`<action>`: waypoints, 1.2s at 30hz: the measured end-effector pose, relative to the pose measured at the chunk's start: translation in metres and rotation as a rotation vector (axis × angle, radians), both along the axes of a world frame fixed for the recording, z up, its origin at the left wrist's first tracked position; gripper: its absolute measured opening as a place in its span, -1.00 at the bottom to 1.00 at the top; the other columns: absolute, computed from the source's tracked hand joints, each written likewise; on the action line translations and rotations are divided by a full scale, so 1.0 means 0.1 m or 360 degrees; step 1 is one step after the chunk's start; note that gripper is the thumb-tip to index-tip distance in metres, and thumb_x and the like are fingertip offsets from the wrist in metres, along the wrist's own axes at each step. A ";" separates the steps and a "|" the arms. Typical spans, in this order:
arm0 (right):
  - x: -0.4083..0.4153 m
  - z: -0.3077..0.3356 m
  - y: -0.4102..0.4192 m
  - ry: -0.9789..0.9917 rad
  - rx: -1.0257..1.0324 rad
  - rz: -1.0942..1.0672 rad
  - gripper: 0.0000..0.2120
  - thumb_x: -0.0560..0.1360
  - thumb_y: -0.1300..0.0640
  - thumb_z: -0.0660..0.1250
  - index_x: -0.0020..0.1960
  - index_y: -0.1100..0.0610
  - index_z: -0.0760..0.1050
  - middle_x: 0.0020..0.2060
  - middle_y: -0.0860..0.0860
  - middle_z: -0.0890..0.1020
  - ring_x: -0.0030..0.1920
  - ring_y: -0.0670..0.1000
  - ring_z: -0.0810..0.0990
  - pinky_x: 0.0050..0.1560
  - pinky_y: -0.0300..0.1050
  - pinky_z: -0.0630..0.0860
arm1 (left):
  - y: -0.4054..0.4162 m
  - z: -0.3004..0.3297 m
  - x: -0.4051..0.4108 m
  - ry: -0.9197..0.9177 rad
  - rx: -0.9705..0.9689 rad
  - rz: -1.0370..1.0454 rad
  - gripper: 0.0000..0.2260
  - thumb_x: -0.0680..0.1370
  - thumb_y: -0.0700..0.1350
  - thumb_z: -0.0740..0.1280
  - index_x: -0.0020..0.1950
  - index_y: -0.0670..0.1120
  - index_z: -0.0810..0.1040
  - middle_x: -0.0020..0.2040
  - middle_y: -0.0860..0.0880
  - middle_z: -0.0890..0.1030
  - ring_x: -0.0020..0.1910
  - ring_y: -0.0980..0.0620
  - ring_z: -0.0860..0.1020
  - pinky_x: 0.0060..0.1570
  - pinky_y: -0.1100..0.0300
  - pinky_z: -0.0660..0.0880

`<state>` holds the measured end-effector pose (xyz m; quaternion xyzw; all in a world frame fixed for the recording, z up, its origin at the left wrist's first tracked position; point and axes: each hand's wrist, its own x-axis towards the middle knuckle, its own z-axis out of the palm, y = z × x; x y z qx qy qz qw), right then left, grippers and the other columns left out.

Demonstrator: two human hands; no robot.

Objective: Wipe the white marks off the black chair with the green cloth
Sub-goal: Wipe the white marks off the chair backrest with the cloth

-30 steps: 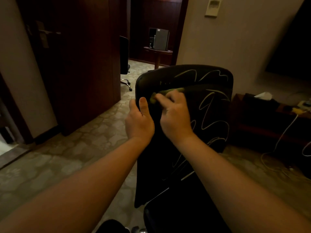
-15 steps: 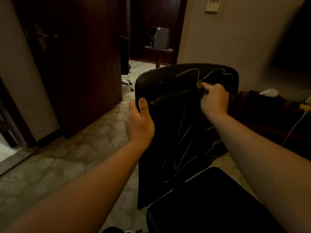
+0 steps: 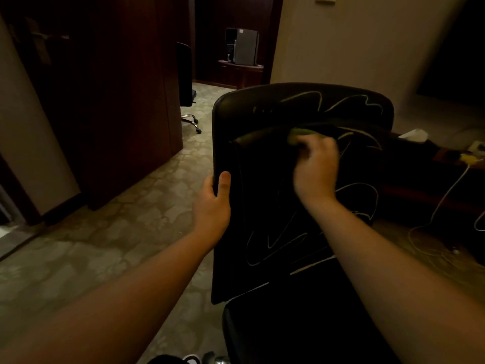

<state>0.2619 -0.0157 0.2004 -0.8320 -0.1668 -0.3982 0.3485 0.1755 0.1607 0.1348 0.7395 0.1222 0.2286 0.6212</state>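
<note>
The black chair (image 3: pixel 265 195) faces me with its backrest upright and its seat at the bottom right. White scribbled marks (image 3: pixel 349 103) run across the top band and the lower and right parts of the backrest. My left hand (image 3: pixel 214 203) grips the backrest's left edge, thumb on the front. My right hand (image 3: pixel 316 166) holds the green cloth (image 3: pixel 298 134) bunched under its fingers and presses it against the ridge below the top band, near the middle. Most of the cloth is hidden by my fingers.
A dark wooden cabinet (image 3: pixel 110 101) stands at the left. Another office chair (image 3: pixel 187 85) is in the doorway behind. A low dark table (image 3: pixel 446 164) at the right carries a tissue box (image 3: pixel 413 135), and white cables (image 3: pixel 443 203) trail to the carpet.
My right hand swept the cloth right along the ridge, then came back left toward the middle. My left hand has kept its grip on the left edge.
</note>
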 end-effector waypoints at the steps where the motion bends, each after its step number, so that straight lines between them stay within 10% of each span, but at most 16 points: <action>1: 0.08 0.03 -0.09 0.0157 0.0168 -0.0128 -0.72 0.56 0.32 0.26 0.19 0.10 0.58 0.10 0.14 0.49 0.12 0.20 0.53 0.29 -0.07 0.42 | 0.00 -0.01 0.03 0.0012 -0.0018 -0.0004 -0.59 0.60 0.39 0.10 0.14 0.15 0.55 -0.02 0.03 0.70 -0.06 0.04 0.69 0.04 -0.13 0.65; 17: -0.46 -1.11 0.12 -0.0272 -0.0632 0.0650 -0.86 0.53 0.29 0.43 0.06 0.13 0.64 -0.22 0.11 0.46 -0.21 0.13 0.46 -0.18 -0.05 0.38 | -0.11 -0.16 0.34 -0.0072 -0.0007 0.0131 -0.56 0.54 0.50 0.08 0.05 0.20 0.49 -0.04 0.01 0.67 -0.07 0.00 0.67 0.04 -0.18 0.62; 24: 0.02 -0.50 0.06 -0.0106 -0.0115 0.0110 -0.78 0.57 0.23 0.23 0.10 0.16 0.63 -0.07 0.04 0.40 -0.07 0.11 0.47 0.01 -0.17 0.43 | -0.11 -0.12 0.43 -0.0041 0.0045 0.0059 -0.47 0.56 0.46 0.04 0.22 0.11 0.49 -0.02 0.06 0.65 -0.04 0.06 0.65 0.07 -0.12 0.63; 30: -0.45 -1.37 0.10 -0.0051 -0.0574 0.0616 -0.90 0.56 0.08 0.36 -0.13 0.03 0.57 -0.24 0.02 0.44 -0.25 -0.01 0.39 -0.18 -0.17 0.44 | -0.07 -0.18 0.55 -0.0022 0.0002 0.0015 -0.41 0.55 0.49 0.07 0.33 0.11 0.51 0.05 0.07 0.67 0.03 0.05 0.66 0.12 -0.13 0.62; 36: -0.39 -1.88 -0.21 -0.0133 -0.1220 0.0832 -0.78 0.52 0.12 0.43 0.15 0.03 0.54 -0.21 0.08 0.46 -0.23 0.12 0.43 -0.29 -0.04 0.38 | -0.16 -0.29 0.60 0.0030 -0.0101 -0.0137 -0.69 0.67 0.30 0.11 0.26 0.17 0.45 0.09 0.09 0.65 0.04 0.12 0.64 0.08 0.04 0.61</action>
